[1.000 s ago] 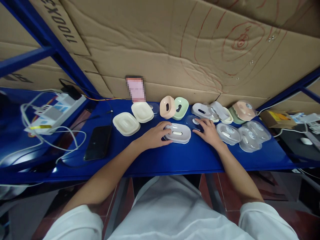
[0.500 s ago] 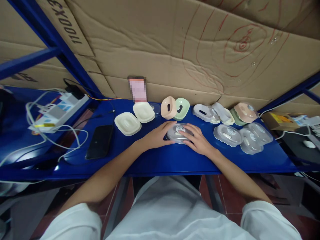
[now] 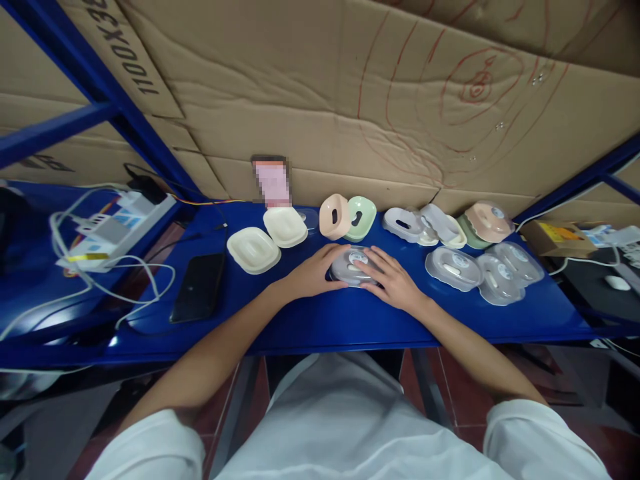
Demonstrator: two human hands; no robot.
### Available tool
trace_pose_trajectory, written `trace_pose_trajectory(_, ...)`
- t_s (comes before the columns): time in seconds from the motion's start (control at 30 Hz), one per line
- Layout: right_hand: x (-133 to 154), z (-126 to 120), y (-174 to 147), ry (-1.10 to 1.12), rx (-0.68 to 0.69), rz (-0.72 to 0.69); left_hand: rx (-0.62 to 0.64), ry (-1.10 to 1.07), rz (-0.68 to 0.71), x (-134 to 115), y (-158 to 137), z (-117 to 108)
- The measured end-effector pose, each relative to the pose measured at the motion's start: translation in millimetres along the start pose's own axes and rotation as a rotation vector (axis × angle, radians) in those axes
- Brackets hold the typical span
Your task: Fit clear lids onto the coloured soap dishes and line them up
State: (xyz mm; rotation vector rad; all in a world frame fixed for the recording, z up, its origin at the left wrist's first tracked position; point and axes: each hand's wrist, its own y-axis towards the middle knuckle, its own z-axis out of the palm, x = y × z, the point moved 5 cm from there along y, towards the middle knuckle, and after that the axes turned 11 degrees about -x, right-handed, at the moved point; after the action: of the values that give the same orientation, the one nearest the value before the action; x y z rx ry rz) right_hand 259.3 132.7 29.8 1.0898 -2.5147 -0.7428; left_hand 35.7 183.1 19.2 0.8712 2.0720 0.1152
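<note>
A grey soap box (image 3: pixel 345 268) with a clear lid and a round sticker sits on the blue table in front of me. My left hand (image 3: pixel 316 272) curls around its left end, thumb at the near side. Across the lid and right end lie the fingers of my right hand (image 3: pixel 395 280). Behind the box stand a peach soap tray (image 3: pixel 327 225) and a green soap tray (image 3: pixel 367 223). Two cream soap dishes (image 3: pixel 254 250) lie to the left, with a clear lid (image 3: pixel 313 217) partly hidden behind one.
Several lidded grey soap boxes (image 3: pixel 455 268) sit at the right. Behind them are loose grey trays (image 3: pixel 401 223) and a lidded peach box (image 3: pixel 487 221). A black phone (image 3: pixel 199 287) lies left, near a power strip (image 3: pixel 117 233) with cables. Cardboard (image 3: pixel 300 100) walls the back.
The view has shifted slightly. Both hands stay on the soap box, and the fingers of my right hand have moved slightly over the lid.
</note>
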Motion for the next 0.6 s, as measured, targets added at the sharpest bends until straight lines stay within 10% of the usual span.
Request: trace_pose_trajectory(0.6,-9,1,-5,0.136,-0.03,-0.023,0.007,-0.038,-0.009,-4,2,-9)
